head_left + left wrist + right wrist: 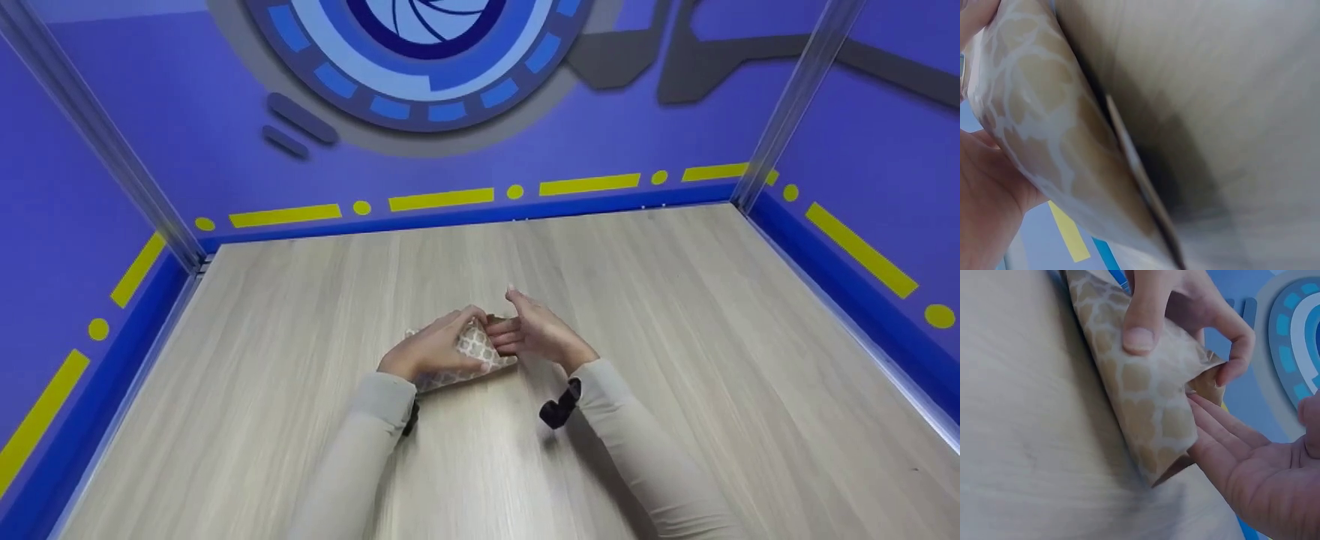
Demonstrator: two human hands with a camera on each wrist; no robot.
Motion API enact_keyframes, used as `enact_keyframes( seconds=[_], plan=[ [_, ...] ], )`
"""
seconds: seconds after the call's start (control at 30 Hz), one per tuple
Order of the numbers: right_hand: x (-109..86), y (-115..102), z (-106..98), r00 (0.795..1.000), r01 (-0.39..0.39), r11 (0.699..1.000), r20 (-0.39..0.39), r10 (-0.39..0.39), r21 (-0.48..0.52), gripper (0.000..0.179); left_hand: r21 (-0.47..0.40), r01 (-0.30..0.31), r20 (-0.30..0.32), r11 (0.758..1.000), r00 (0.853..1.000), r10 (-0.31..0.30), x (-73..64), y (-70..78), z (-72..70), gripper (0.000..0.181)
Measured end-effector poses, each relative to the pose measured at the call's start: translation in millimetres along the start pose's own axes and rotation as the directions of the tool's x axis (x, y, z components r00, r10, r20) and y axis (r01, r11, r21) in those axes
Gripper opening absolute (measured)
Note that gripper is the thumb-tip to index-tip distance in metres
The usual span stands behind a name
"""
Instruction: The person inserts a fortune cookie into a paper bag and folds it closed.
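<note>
Left fingers [1240,349] gripping patterned paper [1140,405], right fingers [1233,424] inside

The right fingers [1221,430] are in the packet [475,343], table [637,337] below, wall [450,174] behind.

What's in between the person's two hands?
Some patterned paper: the left hand pinches it, and the right hand's fingers are at its open end. The right wrist view shows this.

I have a pale wood-grained table [637,300] spreading around the grip of the left hand [426,351]. Within that grip, a patterned paper packet [476,343] sits low at the wood; whether it touches, I can't tell from here.
</note>
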State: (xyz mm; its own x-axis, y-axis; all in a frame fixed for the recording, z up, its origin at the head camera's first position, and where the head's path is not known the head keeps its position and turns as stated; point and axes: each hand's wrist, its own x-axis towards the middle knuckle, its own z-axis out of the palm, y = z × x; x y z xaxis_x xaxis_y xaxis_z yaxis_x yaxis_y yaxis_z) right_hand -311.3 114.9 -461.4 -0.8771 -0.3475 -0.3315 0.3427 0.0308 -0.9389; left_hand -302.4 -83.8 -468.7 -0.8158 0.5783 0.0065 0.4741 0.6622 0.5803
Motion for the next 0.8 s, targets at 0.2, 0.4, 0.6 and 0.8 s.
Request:
enact_keyframes(
  seconds=[0.2,0.4,0.6,0.8],
  plan=[
    [1.6,0,8,0.997,-0.01,1.0,0.076,0.011,-0.018,0.074,-0.021,-0.012,-0.005,1.0,1.0,0.012,-1.8,-1.3,1.7,0.063],
    [4.9,3,16,0.989,-0.008,1.0,0.148,0.004,0.025,0.077,-0.047,-0.009,-0.013,0.999,1.0,0.009,-2.3,-0.5,4.1,0.066],
    [12.0,8,24,0.977,-0.024,0.995,0.214,0.002,0.1,0.079,-0.086,-0.013,-0.024,0.996,1.0,0.011,-3.1,3.0,4.7,0.069],
    [13.4,12,22,0.978,-0.01,0.995,0.21,-0.01,0.094,0.078,-0.099,0.013,-0.023,0.995,1.0,-0.016,-4.8,4.1,4.7,0.071]
  ],
)
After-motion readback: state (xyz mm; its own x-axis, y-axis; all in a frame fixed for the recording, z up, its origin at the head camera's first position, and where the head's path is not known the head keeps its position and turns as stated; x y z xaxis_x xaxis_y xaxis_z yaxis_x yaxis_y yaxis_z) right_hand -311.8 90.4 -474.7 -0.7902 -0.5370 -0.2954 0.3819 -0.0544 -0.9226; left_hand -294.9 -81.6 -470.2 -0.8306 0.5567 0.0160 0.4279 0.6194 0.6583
